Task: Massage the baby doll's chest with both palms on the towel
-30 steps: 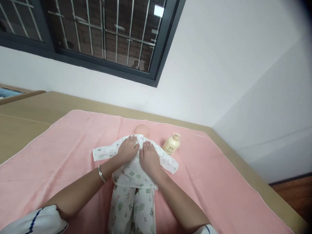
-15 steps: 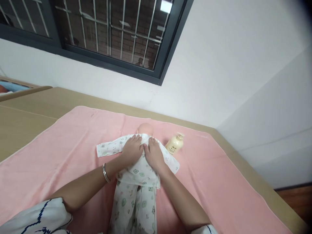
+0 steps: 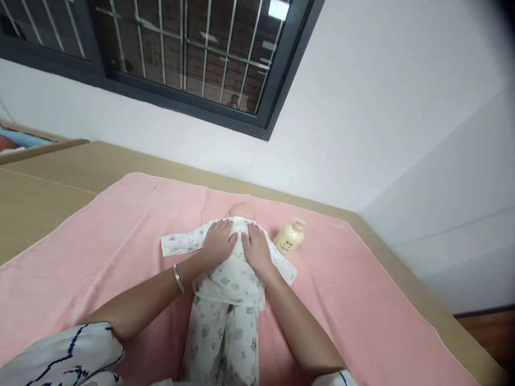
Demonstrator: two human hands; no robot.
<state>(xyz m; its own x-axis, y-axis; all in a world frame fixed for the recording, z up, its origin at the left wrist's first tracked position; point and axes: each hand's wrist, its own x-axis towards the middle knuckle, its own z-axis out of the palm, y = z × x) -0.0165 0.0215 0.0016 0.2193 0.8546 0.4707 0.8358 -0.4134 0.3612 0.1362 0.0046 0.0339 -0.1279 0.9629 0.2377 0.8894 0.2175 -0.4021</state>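
Observation:
A baby doll (image 3: pixel 233 287) in a white printed top and trousers lies stretched out on a pink blanket (image 3: pixel 132 230). Its bare head (image 3: pixel 241 209) points toward the wall, and no face shows. My left hand (image 3: pixel 219 241) rests flat on the left side of the doll's upper body, fingers out toward the shoulder. On the opposite side my right hand (image 3: pixel 256 247) lies flat too, thumb apart from its fingers. Neither hand grips anything. A pale yellow pump bottle (image 3: pixel 290 236) is on the blanket beside the doll's right-hand sleeve, tilted in view.
The blanket covers a wooden table (image 3: pixel 52 198) set against a white wall (image 3: pixel 362 96). Above it is a dark-framed window (image 3: pixel 265 120) with metal bars behind the glass. At the far left a wooden-edged container (image 3: pixel 28 140) holds something blue.
My hands have moved slightly apart on the doll's upper body, opening a gap between the thumbs. The doll and bottle keep their places; the camera view has shifted a little.

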